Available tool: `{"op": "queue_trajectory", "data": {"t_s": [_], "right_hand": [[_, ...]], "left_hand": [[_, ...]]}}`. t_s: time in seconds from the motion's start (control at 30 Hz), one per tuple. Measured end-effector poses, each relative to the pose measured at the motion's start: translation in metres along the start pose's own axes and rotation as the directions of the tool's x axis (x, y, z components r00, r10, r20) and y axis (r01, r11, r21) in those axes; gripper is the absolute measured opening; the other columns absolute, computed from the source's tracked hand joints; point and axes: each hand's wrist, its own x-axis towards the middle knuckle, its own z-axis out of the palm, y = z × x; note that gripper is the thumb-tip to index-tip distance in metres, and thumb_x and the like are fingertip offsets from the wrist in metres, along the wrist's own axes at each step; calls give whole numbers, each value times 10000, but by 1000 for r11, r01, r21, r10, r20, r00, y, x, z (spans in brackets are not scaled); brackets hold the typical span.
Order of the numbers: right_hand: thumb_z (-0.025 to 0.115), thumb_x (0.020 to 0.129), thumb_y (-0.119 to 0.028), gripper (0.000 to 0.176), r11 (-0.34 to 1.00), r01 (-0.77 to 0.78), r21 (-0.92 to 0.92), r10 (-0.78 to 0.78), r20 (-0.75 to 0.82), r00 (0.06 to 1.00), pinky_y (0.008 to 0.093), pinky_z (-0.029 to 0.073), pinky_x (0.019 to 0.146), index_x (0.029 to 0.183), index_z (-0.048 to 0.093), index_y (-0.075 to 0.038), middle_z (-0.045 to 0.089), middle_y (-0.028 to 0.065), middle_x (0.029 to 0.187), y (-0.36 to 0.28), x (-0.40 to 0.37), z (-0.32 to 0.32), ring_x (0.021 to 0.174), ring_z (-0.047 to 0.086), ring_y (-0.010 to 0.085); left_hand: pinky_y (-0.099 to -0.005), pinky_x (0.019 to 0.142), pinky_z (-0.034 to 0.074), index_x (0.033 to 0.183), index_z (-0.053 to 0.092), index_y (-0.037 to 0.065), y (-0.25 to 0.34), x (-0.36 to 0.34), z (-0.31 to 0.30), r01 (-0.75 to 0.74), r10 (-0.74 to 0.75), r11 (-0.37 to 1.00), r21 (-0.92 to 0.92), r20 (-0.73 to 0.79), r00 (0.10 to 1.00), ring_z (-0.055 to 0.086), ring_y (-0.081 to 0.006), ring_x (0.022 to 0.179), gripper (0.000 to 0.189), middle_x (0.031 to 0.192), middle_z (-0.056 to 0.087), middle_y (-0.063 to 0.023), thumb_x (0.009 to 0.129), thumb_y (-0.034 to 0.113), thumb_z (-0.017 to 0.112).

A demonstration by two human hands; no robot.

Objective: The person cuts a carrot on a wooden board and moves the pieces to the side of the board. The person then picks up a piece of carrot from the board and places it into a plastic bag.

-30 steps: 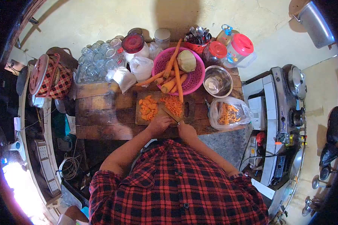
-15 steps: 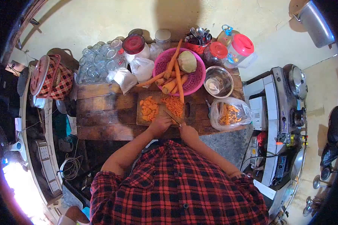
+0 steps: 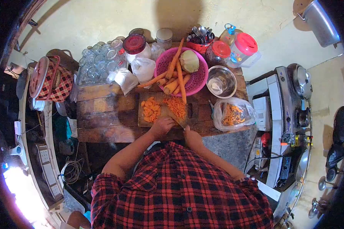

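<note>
My right hand (image 3: 193,138) is wrapped round the handle of a knife (image 3: 180,121), whose blade points up and left over the near edge of a wooden cutting board (image 3: 143,122). Close to the blade, my left hand (image 3: 163,127) rests on the board with its fingers drawn together. Whatever is under those fingers is hidden. A pile of carrot slices (image 3: 151,110) lies on the left part of the board. Thin carrot strips (image 3: 175,107) are heaped to the right of it.
Behind the board stands a pink basket (image 3: 159,68) with whole carrots (image 3: 172,86) and a pale green vegetable (image 3: 189,62). Right of it are a steel bowl (image 3: 232,92) and a plastic bag (image 3: 249,121) of cut carrot. Glass mugs (image 3: 99,63) and jars (image 3: 135,44) line the back.
The knife and my right hand have shifted slightly to the right, away from my left hand. My left hand stays nearly in place. The view has moved a little.
</note>
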Motion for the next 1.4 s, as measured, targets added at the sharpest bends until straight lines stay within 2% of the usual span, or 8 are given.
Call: {"op": "queue_trajectory", "data": {"t_s": [0.13, 0.2, 0.3, 0.53, 0.7, 0.9, 1.23, 1.4], "right_hand": [[437, 901, -269, 256, 1000, -17, -21, 17, 6, 1000, 516, 469, 624, 972, 431, -23, 610, 240, 747, -8, 22, 5, 715, 605, 414], [436, 901, -273, 258, 1000, 23, 6, -22, -17, 1000, 519, 466, 632, 978, 428, -27, 610, 241, 747, -7, 19, 2, 725, 603, 418], [433, 902, -273, 252, 999, -30, 33, 29, 41, 999, 520, 464, 631, 973, 431, -31, 608, 242, 747, -4, 2, -4, 728, 602, 420], [420, 907, -273, 263, 1000, 6, 31, -6, 25, 1000, 526, 460, 612, 963, 424, -16, 608, 248, 752, -12, 21, 0, 717, 599, 428], [422, 906, -271, 269, 1000, -22, 17, 21, 50, 999, 516, 470, 614, 964, 422, -8, 609, 247, 748, -2, -1, -5, 719, 603, 422], [440, 901, -257, 266, 999, -32, 19, 31, 13, 999, 512, 473, 616, 990, 421, -7, 609, 241, 724, -8, 16, 9, 713, 607, 417], [447, 896, -279, 294, 999, -34, -10, 34, 12, 999, 505, 481, 606, 1008, 431, -7, 609, 237, 735, -7, 17, 13, 709, 608, 412], [438, 900, -283, 296, 999, -8, 38, 6, 29, 1000, 512, 477, 613, 996, 439, -2, 608, 242, 740, -8, 11, -2, 721, 604, 422]], "left_hand": [[-353, 823, 480, 937, 638, 80, 0, -1, 0, 2, -1, 999, 51, -11, 1000, 584, -243, 962, 271, 983, 623, -71, 671, 112, 604], [-353, 819, 483, 930, 639, 80, 1, 0, -3, 23, -31, 997, 80, 99, 995, 586, -242, 958, 258, 971, 623, -71, 678, 124, 604], [-356, 813, 486, 917, 638, 80, 1, 0, -4, -16, 17, 999, 35, -31, 999, 588, -241, 953, 246, 963, 622, -73, 676, 116, 604], [-330, 825, 473, 919, 604, 27, 5, -1, -8, -9, 5, 999, 51, 65, 998, 568, -253, 970, 266, 995, 603, -97, 671, 115, 564], [-348, 794, 490, 905, 638, 82, 5, 1, -7, -3, 4, 998, 67, -9, 1000, 598, -234, 919, 237, 968, 627, -66, 681, 131, 576], [-340, 792, 483, 887, 613, 37, 1, -1, 3, -30, 34, 997, 66, -60, 998, 590, -244, 912, 224, 941, 611, -88, 685, 105, 546], [-337, 759, 493, 886, 622, 37, 8, 4, -12, -26, 31, 998, 60, -83, 996, 594, -237, 897, 223, 946, 615, -87, 696, 110, 531], [-326, 754, 493, 906, 621, 51, 9, 2, -13, -22, 23, 996, 90, -6, 1000, 585, -227, 932, 237, 965, 616, -72, 696, 118, 535]]}}
